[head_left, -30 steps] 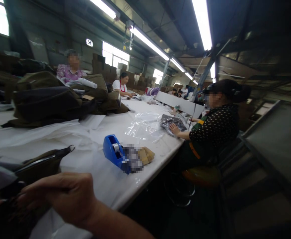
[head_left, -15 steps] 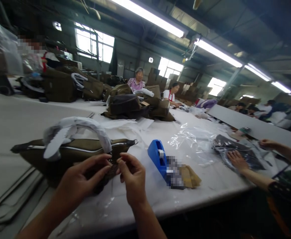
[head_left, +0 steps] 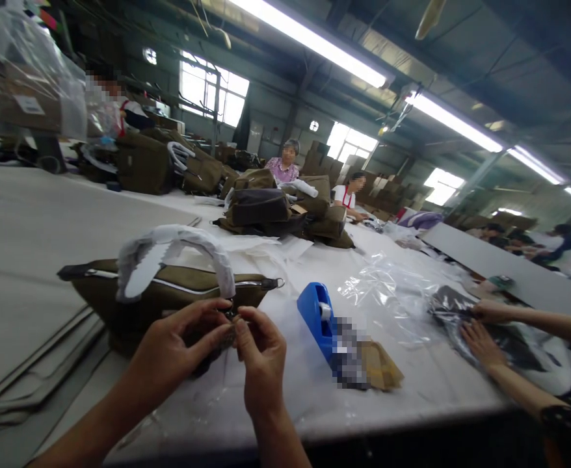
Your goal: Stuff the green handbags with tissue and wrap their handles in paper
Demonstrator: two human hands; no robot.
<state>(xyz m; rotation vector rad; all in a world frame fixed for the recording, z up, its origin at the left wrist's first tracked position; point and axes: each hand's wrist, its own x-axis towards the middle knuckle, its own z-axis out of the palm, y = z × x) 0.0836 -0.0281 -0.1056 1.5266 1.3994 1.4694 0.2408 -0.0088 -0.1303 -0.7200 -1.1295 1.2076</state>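
An olive-green handbag (head_left: 202, 275) with a silver zip stands on the table in front of me, its arched handle (head_left: 181, 235) wrapped in white padding. My left hand (head_left: 183, 348) is at the bag's near right side, below the handle's end, thumb and fingers pinched together. Facing it, my right hand (head_left: 262, 344) also pinches, its fingertips almost touching the left ones. Something small and dark shows between them, too small to name. To the right of my hands stands a blue tape dispenser (head_left: 316, 320), beside brown paper tags (head_left: 382, 365).
Clear plastic bags (head_left: 387, 292) lie right of the dispenser. At the far right a co-worker's hands (head_left: 483, 344) press on a plastic-wrapped dark item (head_left: 514, 344). More olive bags (head_left: 261, 205) are piled across the table, with people behind. Flat strips (head_left: 36, 370) lie at left.
The view has shifted, so most things appear further right. My hands stay pinched at the bag, fingertips a little closer together. The co-worker's far hand has come down onto the wrapped item.
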